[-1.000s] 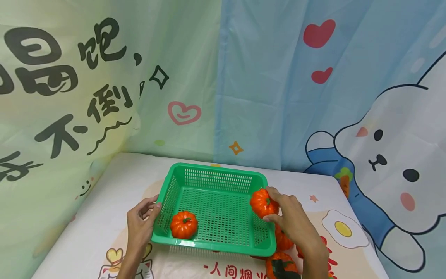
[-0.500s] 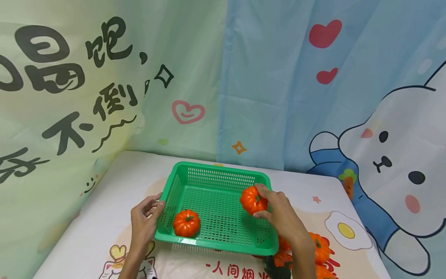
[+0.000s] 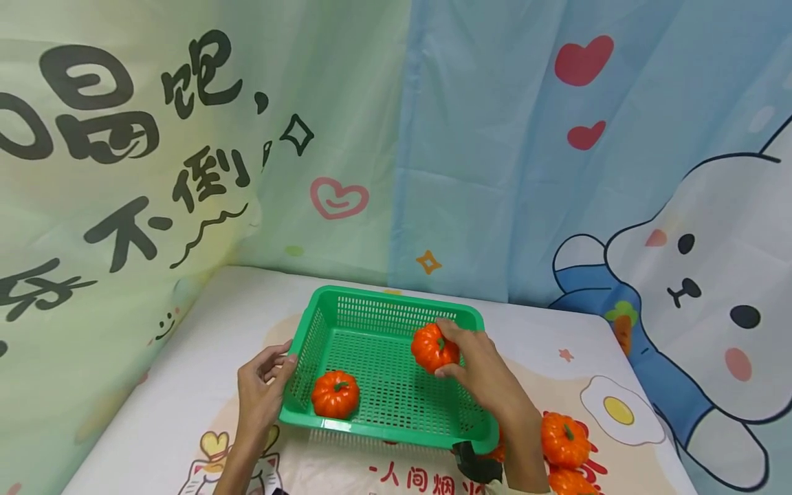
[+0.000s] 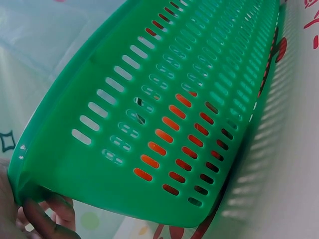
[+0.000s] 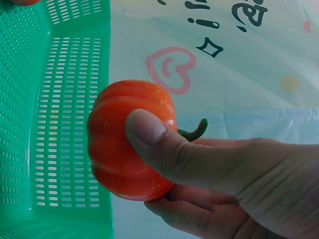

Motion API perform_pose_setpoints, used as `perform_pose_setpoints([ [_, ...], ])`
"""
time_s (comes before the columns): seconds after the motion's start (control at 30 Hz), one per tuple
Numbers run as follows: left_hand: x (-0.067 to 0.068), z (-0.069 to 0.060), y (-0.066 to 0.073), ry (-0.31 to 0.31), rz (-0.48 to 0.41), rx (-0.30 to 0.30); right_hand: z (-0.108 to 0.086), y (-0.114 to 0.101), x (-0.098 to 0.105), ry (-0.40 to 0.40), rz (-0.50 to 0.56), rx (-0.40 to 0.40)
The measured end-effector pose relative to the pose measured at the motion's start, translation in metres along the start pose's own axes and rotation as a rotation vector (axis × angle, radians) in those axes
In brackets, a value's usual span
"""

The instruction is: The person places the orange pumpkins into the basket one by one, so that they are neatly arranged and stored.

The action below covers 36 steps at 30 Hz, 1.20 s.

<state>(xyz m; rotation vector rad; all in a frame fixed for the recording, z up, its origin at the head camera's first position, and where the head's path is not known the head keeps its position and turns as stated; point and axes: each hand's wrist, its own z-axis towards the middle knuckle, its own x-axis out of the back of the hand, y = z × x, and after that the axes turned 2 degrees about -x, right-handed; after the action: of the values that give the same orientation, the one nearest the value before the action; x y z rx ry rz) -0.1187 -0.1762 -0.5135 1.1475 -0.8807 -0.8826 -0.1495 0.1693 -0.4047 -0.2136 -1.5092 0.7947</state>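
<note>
My right hand (image 3: pixel 479 361) grips a small toy pumpkin (image 5: pixel 132 142), orange with a curved green stem, thumb on one side and fingers round the other. In the head view it is over the right part of a green plastic basket (image 3: pixel 386 430) with slotted walls. Inside that basket, at the near left corner, sits another orange pumpkin (image 3: pixel 335 394). My left hand (image 3: pixel 262 385) holds the basket's left rim; the left wrist view shows curled fingers (image 4: pixel 50 219) at the rim's corner. Orange shows through the slots of the basket wall there.
Several more orange pumpkins (image 3: pixel 565 440) lie on the table at the right front, partly behind my right forearm. A black wrist device (image 3: pixel 476 464) is by that forearm. The printed white tablecloth (image 3: pixel 520 320) ends at a hanging curtain (image 3: pixel 458 172) behind.
My right hand has carried its pumpkin leftward from the basket's right rim to over the inside. The left hand keeps its hold on the rim. The whole head view has shifted slightly.
</note>
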Motion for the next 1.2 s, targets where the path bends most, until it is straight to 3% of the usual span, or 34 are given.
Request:
perform_pose_setpoints([
  [0.27,0.004,0.002,0.0,0.009,-0.017,0.009,0.014,-0.008,-0.008,-0.027,-0.009,0.022],
  [0.57,-0.028,0.009,-0.005,-0.09,-0.028,-0.016,0.002,0.004,0.001,-0.009,-0.06,0.05],
  [0.7,-0.035,0.009,-0.006,-0.105,-0.041,-0.027,0.002,0.008,0.003,0.002,-0.077,0.07],
  [0.87,-0.028,0.008,-0.007,-0.072,-0.044,-0.029,0.013,0.002,-0.001,-0.035,-0.088,0.094],
  [1.2,-0.003,0.005,-0.008,0.014,-0.028,-0.008,0.042,-0.021,-0.02,-0.097,-0.053,0.136],
])
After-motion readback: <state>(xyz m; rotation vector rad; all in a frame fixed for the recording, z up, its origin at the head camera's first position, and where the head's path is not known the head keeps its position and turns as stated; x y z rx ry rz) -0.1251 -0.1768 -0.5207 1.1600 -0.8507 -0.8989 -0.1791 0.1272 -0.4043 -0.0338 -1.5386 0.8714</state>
